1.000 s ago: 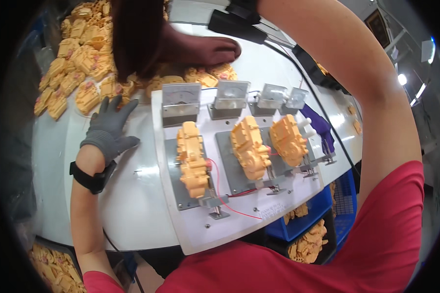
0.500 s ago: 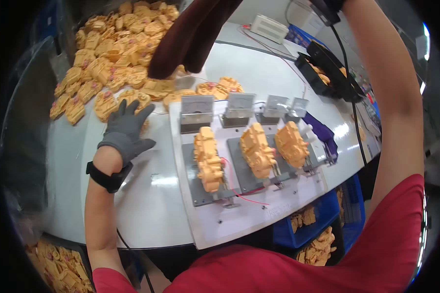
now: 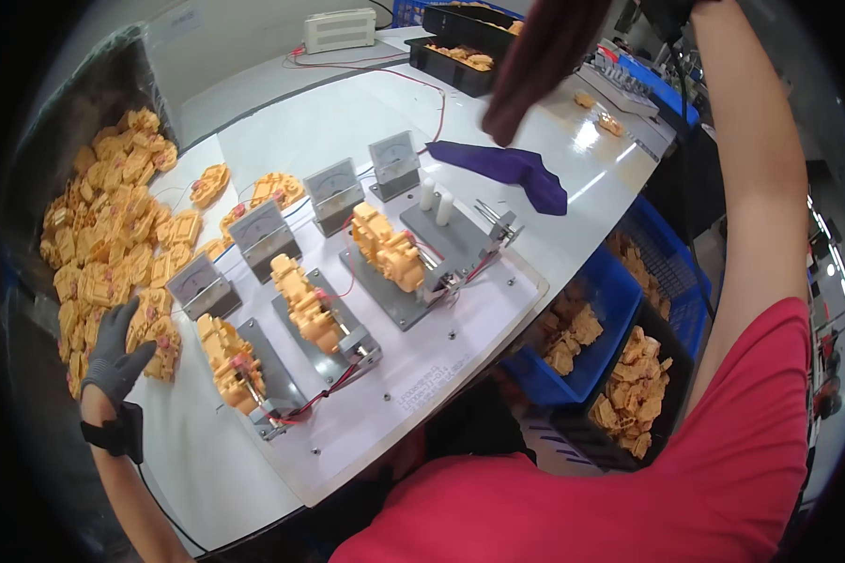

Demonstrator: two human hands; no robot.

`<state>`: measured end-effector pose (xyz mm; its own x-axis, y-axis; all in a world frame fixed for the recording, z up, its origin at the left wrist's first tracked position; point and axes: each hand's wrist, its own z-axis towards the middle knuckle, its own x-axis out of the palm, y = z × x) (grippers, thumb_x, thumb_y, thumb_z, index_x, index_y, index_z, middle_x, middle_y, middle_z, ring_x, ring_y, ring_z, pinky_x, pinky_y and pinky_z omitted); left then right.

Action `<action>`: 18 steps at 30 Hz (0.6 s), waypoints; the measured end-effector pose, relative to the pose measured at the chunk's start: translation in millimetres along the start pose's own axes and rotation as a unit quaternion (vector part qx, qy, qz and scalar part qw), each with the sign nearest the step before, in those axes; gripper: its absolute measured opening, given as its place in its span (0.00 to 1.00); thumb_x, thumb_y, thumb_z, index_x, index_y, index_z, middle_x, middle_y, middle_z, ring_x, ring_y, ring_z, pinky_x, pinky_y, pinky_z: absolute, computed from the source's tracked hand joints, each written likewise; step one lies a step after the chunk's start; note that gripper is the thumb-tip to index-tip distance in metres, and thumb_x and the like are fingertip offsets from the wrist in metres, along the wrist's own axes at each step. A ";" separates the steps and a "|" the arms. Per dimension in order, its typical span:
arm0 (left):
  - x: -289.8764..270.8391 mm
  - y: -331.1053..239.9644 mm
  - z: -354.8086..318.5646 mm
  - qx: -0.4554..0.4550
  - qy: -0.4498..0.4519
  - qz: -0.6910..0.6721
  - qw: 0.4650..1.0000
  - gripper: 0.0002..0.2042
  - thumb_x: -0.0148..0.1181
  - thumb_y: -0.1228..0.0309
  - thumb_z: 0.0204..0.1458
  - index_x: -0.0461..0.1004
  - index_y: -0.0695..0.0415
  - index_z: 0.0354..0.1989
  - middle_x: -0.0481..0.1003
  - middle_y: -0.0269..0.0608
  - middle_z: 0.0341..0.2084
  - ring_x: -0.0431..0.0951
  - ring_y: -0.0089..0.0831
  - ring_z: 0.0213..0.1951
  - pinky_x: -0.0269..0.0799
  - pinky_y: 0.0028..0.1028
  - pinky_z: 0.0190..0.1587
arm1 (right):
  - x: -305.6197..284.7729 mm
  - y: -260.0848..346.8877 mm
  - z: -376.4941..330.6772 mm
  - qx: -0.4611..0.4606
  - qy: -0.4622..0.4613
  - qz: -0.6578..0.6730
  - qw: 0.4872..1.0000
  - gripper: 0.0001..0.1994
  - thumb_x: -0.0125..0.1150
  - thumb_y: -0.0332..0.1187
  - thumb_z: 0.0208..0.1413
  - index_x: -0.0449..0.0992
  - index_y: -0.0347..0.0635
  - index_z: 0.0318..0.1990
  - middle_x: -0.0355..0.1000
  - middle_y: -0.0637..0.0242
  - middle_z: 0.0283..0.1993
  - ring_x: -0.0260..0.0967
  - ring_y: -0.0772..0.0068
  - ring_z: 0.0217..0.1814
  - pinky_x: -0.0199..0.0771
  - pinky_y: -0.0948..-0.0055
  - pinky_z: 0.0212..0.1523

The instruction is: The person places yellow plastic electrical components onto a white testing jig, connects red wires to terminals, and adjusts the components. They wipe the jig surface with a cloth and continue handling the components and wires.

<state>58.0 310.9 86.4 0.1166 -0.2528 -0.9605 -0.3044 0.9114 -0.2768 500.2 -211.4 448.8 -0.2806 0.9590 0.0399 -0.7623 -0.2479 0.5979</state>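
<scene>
My left hand (image 3: 115,361), in a grey glove, is at the left with thumb and fingers apart. It lies against the near edge of a heap of yellow plastic mechanism parts (image 3: 103,225), next to one part (image 3: 155,342); whether it touches that part is unclear. My right arm (image 3: 751,141) is raised at the upper right. The right hand is mostly beyond the top edge; only dark material at the wrist (image 3: 671,14) shows. A blurred dark maroon long thing (image 3: 549,66) hangs nearby; what holds it is hidden. Yellow mechanisms (image 3: 310,305) sit on three grey fixtures of a white board (image 3: 385,413).
Small panel meters (image 3: 333,197) stand behind the fixtures. A fourth fixture (image 3: 455,230) has white posts. A purple cloth (image 3: 507,174) lies beyond. Black trays (image 3: 451,66) and a power box (image 3: 340,30) are at the back. Blue and black bins (image 3: 582,366) hold yellow parts below.
The view has turned, so the board appears further left and the bins show more. My left hand is now closer against the heap. My right arm stays raised.
</scene>
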 end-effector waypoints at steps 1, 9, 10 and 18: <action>-9.7 -11.5 10.2 -0.002 0.009 0.008 1.000 0.34 0.65 0.68 0.48 0.60 0.56 0.66 0.62 0.54 0.60 0.62 0.50 0.62 0.59 0.36 0.64 | -22.4 -10.0 -10.6 -0.077 0.006 -0.083 0.994 0.13 0.54 0.35 0.63 0.76 0.32 0.44 0.76 0.62 0.42 0.72 0.70 0.44 0.71 0.71 0.48; -28.0 -56.6 91.6 0.072 0.042 -0.058 0.995 0.32 0.63 0.67 0.51 0.61 0.55 0.66 0.64 0.52 0.61 0.63 0.44 0.64 0.59 0.34 0.65 | -89.5 -180.1 -262.8 0.110 0.088 -0.321 0.937 0.25 0.66 0.41 0.56 0.69 0.38 0.56 0.72 0.62 0.53 0.69 0.68 0.54 0.67 0.69 0.58; -29.8 -66.4 99.9 0.051 0.053 -0.060 0.996 0.30 0.62 0.67 0.54 0.62 0.56 0.66 0.65 0.51 0.62 0.64 0.41 0.65 0.58 0.33 0.65 | -79.5 -181.6 -303.7 0.240 0.140 -0.281 0.919 0.23 0.66 0.40 0.54 0.69 0.38 0.54 0.71 0.60 0.53 0.70 0.63 0.56 0.69 0.66 0.58; -10.7 -112.1 192.1 0.117 0.153 -0.102 0.976 0.30 0.56 0.51 0.59 0.64 0.56 0.65 0.66 0.48 0.63 0.63 0.40 0.65 0.57 0.33 0.66 | -113.1 -224.3 -443.2 0.188 0.123 -0.363 0.905 0.30 0.69 0.30 0.48 0.67 0.35 0.60 0.71 0.49 0.58 0.69 0.51 0.59 0.66 0.62 0.61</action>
<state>272.5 273.9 133.3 -0.1471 -0.4899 -0.8593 -0.0758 0.8718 -0.4840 444.4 -325.1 -44.6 0.0571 0.7796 -0.6237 -0.5595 0.5424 0.6267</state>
